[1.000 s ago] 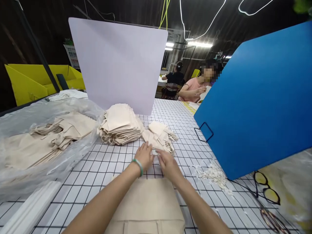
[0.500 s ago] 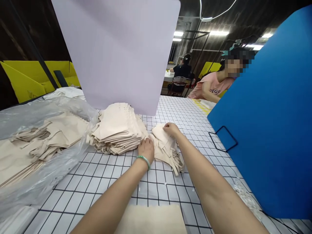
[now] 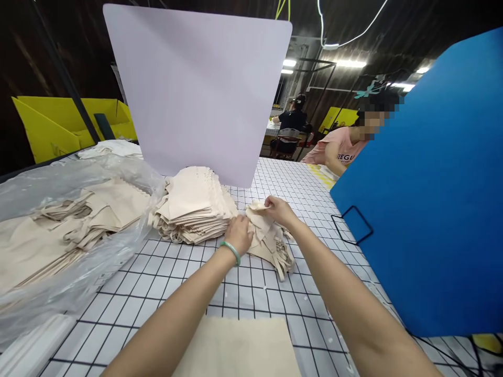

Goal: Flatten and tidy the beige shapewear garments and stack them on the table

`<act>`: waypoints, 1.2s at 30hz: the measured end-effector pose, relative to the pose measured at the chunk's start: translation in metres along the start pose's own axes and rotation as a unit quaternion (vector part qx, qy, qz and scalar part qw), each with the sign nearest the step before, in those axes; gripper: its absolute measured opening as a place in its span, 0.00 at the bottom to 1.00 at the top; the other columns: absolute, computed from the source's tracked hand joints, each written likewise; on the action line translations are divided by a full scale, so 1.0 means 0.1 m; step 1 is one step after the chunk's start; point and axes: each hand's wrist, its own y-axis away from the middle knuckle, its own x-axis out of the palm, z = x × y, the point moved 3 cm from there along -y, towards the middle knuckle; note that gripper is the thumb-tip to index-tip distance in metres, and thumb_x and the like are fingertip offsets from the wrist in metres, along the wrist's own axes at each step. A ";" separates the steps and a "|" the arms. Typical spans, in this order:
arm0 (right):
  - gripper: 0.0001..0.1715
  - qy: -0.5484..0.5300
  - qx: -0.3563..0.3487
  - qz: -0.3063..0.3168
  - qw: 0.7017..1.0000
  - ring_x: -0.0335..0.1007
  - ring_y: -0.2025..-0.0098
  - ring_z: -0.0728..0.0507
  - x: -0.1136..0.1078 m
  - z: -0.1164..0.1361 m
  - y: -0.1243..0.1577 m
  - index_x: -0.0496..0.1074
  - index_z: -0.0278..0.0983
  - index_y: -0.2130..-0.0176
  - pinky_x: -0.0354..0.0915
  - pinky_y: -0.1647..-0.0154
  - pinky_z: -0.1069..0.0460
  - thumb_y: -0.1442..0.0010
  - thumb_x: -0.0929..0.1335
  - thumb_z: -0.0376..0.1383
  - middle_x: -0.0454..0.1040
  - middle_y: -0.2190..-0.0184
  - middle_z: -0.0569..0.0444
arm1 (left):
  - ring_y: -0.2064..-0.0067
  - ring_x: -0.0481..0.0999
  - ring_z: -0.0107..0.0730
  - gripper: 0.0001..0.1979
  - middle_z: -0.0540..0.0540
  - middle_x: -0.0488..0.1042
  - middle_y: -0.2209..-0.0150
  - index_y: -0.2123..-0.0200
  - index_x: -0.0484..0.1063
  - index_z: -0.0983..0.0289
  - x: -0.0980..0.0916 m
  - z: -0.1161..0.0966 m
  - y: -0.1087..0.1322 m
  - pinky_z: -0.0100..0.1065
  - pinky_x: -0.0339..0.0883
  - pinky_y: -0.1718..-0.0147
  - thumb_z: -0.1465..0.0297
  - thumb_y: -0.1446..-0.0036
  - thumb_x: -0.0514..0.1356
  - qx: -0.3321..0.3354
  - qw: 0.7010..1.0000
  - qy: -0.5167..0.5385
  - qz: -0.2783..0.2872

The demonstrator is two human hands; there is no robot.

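A small pile of beige strapped garments [image 3: 265, 238] lies on the checked table, its loops of strap trailing toward me. My right hand [image 3: 280, 210] pinches the far edge of the top garment and holds it slightly raised. My left hand [image 3: 239, 234], with a green bangle at the wrist, has its fingers curled at the left edge of the same garment; its fingertips are partly hidden. Close by on the left rises a tall neat stack of beige garments [image 3: 192, 201]. A flat beige piece of fabric [image 3: 239, 345] lies right in front of me.
On the left, a clear plastic bag [image 3: 129, 256] holds more beige garments [image 3: 113, 204]. A pale lilac panel [image 3: 200, 94] stands behind the stack, and a large blue panel [image 3: 432, 199] borders the right. Across the table sits a person in pink [image 3: 334, 149]; yellow bins [image 3: 51, 125] stand at far left.
My right hand has lifted and folded up the far edge of the top garment. My left hand has shifted slightly right, onto that garment's edge. The whole view has tilted a little.
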 end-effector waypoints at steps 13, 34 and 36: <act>0.13 -0.195 -0.146 -0.032 0.969 0.69 0.66 0.47 -1.17 0.75 0.80 0.75 0.35 0.66 0.65 0.65 0.51 0.51 0.73 0.40 0.74 0.70 0.56 | 0.61 0.77 0.41 0.06 0.54 0.78 0.67 0.67 0.78 0.62 -0.63 -0.05 -0.06 0.37 0.71 0.63 0.72 0.50 0.62 0.062 0.976 0.202 0.052; 0.20 -0.312 0.031 -0.223 0.923 0.72 0.71 0.47 -0.53 0.64 3.43 0.76 0.39 0.61 0.69 0.72 0.51 0.47 0.76 0.50 0.77 0.70 0.55 | 0.71 0.75 0.28 0.22 0.53 0.78 0.69 0.62 0.76 0.67 -1.22 0.45 2.78 0.29 0.71 0.72 0.59 0.56 0.73 -0.156 0.770 0.617 0.045; 0.21 -0.322 0.074 -0.163 0.930 0.73 0.70 0.46 -0.19 0.46 3.47 0.75 0.39 0.61 0.69 0.71 0.51 0.46 0.74 0.51 0.77 0.70 0.55 | 0.73 0.73 0.26 0.21 0.52 0.77 0.72 0.66 0.75 0.67 -0.92 0.59 2.88 0.28 0.68 0.74 0.60 0.59 0.74 -0.211 0.770 0.599 0.062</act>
